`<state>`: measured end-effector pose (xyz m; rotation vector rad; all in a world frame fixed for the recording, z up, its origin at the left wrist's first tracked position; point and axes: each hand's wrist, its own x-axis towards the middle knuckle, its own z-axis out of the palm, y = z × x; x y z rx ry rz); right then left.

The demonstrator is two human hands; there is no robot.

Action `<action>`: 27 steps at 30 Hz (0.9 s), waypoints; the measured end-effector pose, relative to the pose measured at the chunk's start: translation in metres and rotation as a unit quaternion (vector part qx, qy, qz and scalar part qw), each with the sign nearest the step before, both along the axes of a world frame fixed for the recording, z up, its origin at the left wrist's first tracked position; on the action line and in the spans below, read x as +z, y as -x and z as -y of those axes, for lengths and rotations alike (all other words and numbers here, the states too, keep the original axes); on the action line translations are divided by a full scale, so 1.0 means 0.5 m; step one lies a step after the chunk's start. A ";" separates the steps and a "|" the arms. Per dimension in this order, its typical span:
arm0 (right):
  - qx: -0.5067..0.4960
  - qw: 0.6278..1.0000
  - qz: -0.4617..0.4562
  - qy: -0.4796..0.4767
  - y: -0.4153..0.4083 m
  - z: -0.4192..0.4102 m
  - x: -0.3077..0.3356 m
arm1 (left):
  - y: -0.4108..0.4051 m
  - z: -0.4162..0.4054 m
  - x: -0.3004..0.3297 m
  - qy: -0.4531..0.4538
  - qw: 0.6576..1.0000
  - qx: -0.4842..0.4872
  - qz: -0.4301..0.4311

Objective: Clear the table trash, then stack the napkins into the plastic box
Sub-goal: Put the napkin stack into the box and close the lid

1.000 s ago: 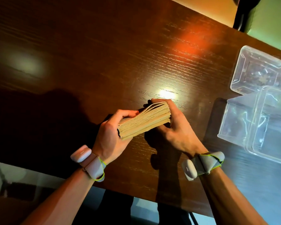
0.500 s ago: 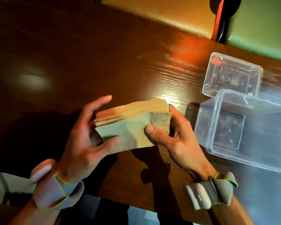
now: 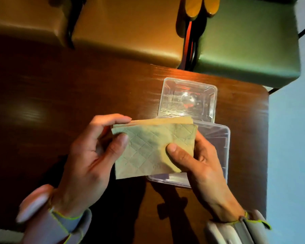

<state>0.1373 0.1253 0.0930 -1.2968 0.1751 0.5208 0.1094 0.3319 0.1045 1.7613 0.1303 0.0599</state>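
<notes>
A thick stack of tan quilted napkins [image 3: 148, 148] is held between both hands above the dark wooden table [image 3: 60, 95]. My left hand [image 3: 88, 159] grips the stack's left edge, thumb on the front napkin. My right hand [image 3: 201, 164] holds the right side, thumb pressed on the front. Behind the stack lies a clear plastic box [image 3: 217, 147], partly hidden by the napkins and my right hand. A second clear plastic piece [image 3: 188, 97], box or lid, sits just beyond it.
The table's right edge [image 3: 267, 138] lies close to the boxes, with blue floor [image 3: 290, 155] past it. A tan seat [image 3: 127, 30] and a green seat [image 3: 248, 41] stand along the far edge. Both wrists wear grey bands.
The napkin stack has turned from edge-on to face-on and shifted right until it overlaps the clear box. The view has swung toward the table's far right corner, and the seats now show.
</notes>
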 end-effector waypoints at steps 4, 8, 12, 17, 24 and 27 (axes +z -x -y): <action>-0.018 0.999 -0.021 0.034 -0.003 0.077 -0.019 | -0.017 0.083 -0.015 0.056 0.995 0.015 -0.080; -0.043 0.992 -0.069 0.092 -0.004 0.147 -0.050 | -0.029 0.173 -0.055 0.089 0.978 0.051 -0.182; -0.082 0.984 -0.096 0.123 -0.002 0.158 -0.076 | -0.041 0.214 -0.084 -0.019 0.981 0.081 -0.175; -0.106 0.970 -0.073 0.204 0.015 0.139 -0.090 | -0.038 0.212 -0.093 -0.119 0.978 0.077 -0.152; -0.093 0.928 0.039 0.359 0.018 0.114 -0.083 | -0.040 0.219 -0.092 -0.271 0.954 0.035 -0.123; -0.078 0.907 0.049 0.411 0.014 0.113 -0.077 | -0.048 0.231 -0.089 -0.282 0.950 0.038 -0.125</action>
